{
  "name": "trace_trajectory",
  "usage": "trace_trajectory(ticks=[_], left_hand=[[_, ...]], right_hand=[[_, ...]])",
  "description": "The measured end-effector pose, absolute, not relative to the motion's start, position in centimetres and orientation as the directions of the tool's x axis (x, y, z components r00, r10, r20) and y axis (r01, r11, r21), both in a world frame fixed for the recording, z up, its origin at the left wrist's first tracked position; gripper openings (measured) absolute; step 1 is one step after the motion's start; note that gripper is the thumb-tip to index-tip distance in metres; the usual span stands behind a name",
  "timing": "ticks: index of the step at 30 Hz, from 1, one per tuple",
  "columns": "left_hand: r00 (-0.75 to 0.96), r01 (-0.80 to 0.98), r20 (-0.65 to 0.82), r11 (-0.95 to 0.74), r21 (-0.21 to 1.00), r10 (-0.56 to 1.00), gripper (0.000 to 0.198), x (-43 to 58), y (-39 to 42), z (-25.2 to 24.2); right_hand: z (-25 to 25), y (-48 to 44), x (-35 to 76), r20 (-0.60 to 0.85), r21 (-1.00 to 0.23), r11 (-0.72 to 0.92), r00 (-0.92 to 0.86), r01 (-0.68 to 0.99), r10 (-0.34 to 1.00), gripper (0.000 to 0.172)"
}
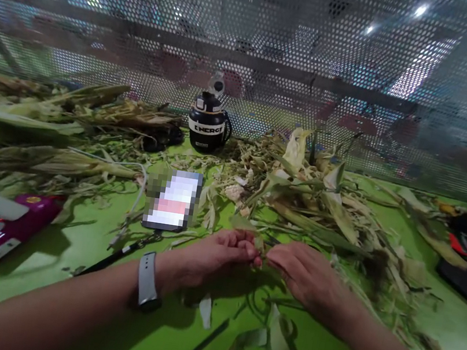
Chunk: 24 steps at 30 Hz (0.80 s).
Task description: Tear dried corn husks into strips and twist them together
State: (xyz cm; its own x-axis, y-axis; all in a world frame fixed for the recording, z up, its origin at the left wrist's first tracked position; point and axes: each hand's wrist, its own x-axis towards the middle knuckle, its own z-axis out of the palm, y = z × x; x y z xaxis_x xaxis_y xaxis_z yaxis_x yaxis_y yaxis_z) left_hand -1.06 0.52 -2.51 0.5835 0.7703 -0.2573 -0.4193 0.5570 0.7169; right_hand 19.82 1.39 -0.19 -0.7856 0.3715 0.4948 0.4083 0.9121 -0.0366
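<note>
Green table (169,341), corn husks (343,218), phone (174,201), bottle (206,129)

Small, thin, pale-green strip of leafy husk (258,242), partly hidden; visible end roughly upright, pinched in left hand (219,255), right hand (310,277) just beside.

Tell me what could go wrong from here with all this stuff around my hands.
The small husk piece at your left hand's fingertips looks thin, so it might tear or slip from your grip. The phone lies screen-up just beyond that hand, so a sweep of the arm could knock it. The black bottle stands between heaps of dry husks, and dragging those leaves might tip it.
</note>
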Motion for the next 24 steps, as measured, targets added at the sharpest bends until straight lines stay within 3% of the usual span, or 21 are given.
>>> trace_trajectory(ticks=[17,24], left_hand=[[0.622,-0.382,-0.205,0.522,0.763,0.755,0.012,-0.87,0.27,-2.46],[0.623,-0.269,-0.285,0.542,0.796,0.728,0.016,-1.08,0.61,-2.87]], right_hand=[[-0.59,0.89,19.76,0.512,-0.035,0.910,-0.774,0.413,0.371,0.021],[-0.10,0.78,19.79,0.474,-0.042,0.917,-0.800,0.397,0.367,0.024]])
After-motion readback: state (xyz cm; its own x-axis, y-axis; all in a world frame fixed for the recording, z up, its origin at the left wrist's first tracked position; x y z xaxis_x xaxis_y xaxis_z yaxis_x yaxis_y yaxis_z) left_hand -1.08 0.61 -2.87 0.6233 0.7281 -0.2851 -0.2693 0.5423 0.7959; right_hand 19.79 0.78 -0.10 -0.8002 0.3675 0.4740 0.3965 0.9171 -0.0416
